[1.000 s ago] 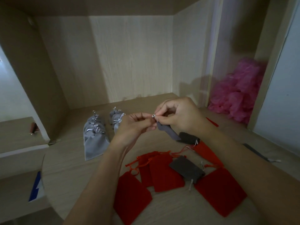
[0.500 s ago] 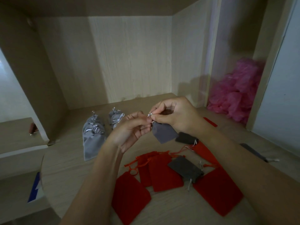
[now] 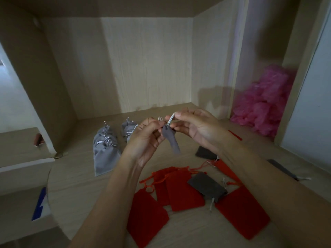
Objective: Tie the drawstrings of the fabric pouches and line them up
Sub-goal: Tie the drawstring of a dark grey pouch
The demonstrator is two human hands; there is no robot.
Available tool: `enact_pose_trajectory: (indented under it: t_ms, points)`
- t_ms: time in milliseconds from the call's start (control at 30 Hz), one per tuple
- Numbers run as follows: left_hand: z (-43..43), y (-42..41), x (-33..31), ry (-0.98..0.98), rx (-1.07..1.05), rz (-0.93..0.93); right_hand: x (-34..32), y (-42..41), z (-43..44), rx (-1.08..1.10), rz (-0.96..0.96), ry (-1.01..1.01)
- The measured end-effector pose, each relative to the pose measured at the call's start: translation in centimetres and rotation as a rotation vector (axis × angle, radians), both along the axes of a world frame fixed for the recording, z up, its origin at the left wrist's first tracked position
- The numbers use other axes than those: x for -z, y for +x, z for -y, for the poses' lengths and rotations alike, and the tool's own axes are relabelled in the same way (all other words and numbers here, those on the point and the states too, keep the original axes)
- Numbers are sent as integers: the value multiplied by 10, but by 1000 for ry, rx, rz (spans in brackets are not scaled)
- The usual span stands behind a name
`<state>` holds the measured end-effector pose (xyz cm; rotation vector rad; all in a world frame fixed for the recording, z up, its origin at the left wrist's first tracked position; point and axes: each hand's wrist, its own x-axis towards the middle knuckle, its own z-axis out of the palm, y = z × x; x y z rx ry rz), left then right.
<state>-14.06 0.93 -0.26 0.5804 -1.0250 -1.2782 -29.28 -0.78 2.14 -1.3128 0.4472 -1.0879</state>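
A small grey pouch hangs in the air between my hands, above the wooden table. My left hand pinches its gathered neck. My right hand pinches a silver drawstring and holds it up and to the right. Tied grey pouches lie in a row at the left, with more tied grey pouches behind my left hand. Several flat red pouches and a dark grey pouch lie in front of me.
Another dark grey pouch lies under my right wrist. A heap of pink plastic fills the right alcove. Wooden panels wall the back and the left. A dark strip lies at the right, and a blue and white object sits low left.
The pouch has turned from broadside to a narrow hanging shape. My right hand has drawn the silver string up and to the right. Both hands sit slightly higher.
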Motion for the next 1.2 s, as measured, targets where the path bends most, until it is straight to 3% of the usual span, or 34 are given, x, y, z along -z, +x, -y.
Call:
enact_pose_trajectory:
  t_ms: [367, 533, 867, 1200]
  points:
    - [-3, -7, 0, -10, -53, 88, -4, -8, -4, -165, -33, 106]
    - [-5, -6, -2, 0, -35, 84, -6, -4, -7, -135, 37, 152]
    - [-7, -5, -8, 70, 79, -150, -6, -2, -6, -58, 113, 200]
    - [-2, 5, 0, 12, 105, -64, -5, -4, -3, -49, 130, 194]
